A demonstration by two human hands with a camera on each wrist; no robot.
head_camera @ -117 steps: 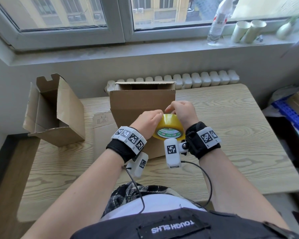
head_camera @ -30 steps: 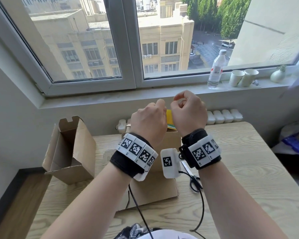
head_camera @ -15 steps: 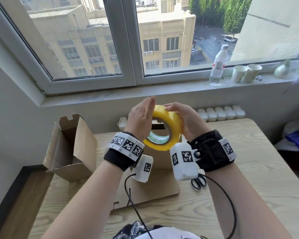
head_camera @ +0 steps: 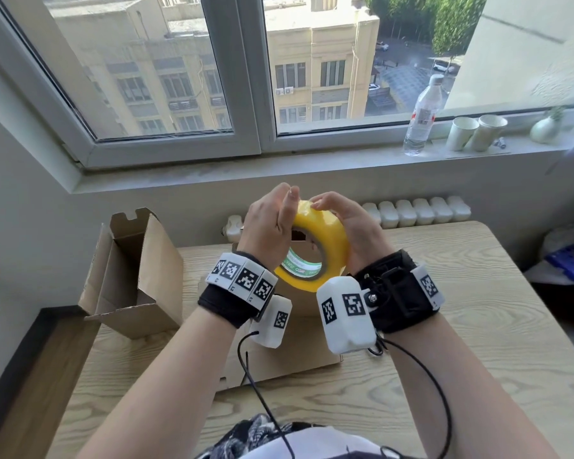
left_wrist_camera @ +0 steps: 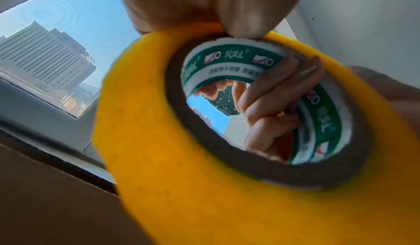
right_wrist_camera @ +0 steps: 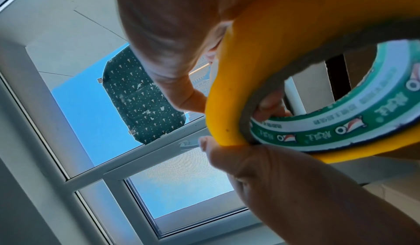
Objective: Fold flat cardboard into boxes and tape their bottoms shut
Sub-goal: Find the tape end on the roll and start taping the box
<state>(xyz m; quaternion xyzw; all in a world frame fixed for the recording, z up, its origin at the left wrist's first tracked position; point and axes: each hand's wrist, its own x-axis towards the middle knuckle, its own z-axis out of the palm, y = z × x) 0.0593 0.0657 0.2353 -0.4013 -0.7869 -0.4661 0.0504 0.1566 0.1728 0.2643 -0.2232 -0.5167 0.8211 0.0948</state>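
A yellow tape roll (head_camera: pixel 325 241) with a green-and-white printed core is held up at chest height, above the table. My left hand (head_camera: pixel 269 226) grips its left side, with the thumb on the top rim. My right hand (head_camera: pixel 353 226) cups the right side, fingertips over the top. In the left wrist view the tape roll (left_wrist_camera: pixel 204 186) fills the frame and fingers (left_wrist_camera: pixel 270 105) curl inside its core. The right wrist view shows the tape roll (right_wrist_camera: pixel 261 54) pinched at its edge. A brown cardboard box (head_camera: pixel 299 326) stands on the table behind my wrists, mostly hidden.
A second open cardboard box (head_camera: pixel 136 270) lies on its side at the left edge of the wooden table (head_camera: pixel 478 326). Flat cardboard (head_camera: pixel 236 376) lies under the middle box. A water bottle (head_camera: pixel 423 117), two paper cups (head_camera: pixel 474 132) and a small vase (head_camera: pixel 544 129) stand on the windowsill.
Since 3.9 s ago both hands have lifted the roll from in front of the box to chest height. In the last second they turned it so that its opening faces me.
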